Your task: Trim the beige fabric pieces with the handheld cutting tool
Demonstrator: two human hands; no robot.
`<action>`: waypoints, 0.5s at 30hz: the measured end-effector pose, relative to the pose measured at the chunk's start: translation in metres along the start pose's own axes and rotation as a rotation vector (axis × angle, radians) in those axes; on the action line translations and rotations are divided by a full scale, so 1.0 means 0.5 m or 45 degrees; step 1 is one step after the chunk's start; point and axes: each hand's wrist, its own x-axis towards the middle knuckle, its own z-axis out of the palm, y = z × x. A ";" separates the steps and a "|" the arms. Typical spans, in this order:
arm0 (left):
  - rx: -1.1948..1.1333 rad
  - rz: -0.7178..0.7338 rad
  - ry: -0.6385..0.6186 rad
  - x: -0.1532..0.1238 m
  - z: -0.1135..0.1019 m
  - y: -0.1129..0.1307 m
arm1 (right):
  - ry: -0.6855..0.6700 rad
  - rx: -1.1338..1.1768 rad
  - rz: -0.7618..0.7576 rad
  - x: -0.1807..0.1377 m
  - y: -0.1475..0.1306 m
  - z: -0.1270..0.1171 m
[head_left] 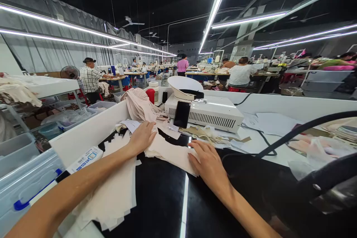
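Observation:
A small stack of cream fabric pieces [171, 153] lies across the black tabletop [158, 197] between my hands. My left hand [142, 138] is closed at the stack's left end, its fingertips partly hidden. At the right end, my right hand [208, 161] grips the edge with thumb and fingers. Under and beside my left forearm spreads a larger fanned pile of cream fabric pieces [117, 193]. Behind my left hand sits a heap of pale pink fabric [142, 106], with a white paper slip [131, 124] in front of it.
A white vented machine [205, 109] stands at the back, a black phone [182, 114] leaning before it. Fabric scraps [206, 134] lie nearby. A black hose [306, 130] arches at right. Clear plastic bins [28, 186] stand at left. Other people work at sewing tables beyond.

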 end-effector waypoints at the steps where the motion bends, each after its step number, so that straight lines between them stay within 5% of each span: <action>1: 0.015 0.092 -0.030 0.000 -0.001 0.004 | -0.008 -0.008 -0.037 -0.004 -0.006 0.000; 6: 0.063 0.397 -0.235 0.001 0.033 0.001 | -0.090 -0.026 -0.136 -0.025 -0.024 0.018; 11: 0.106 0.401 -0.320 -0.015 0.068 -0.022 | -0.137 -0.005 -0.139 -0.038 -0.029 0.026; 15: 0.115 0.349 -0.304 -0.025 0.038 -0.019 | -0.135 0.050 -0.127 -0.049 -0.051 0.014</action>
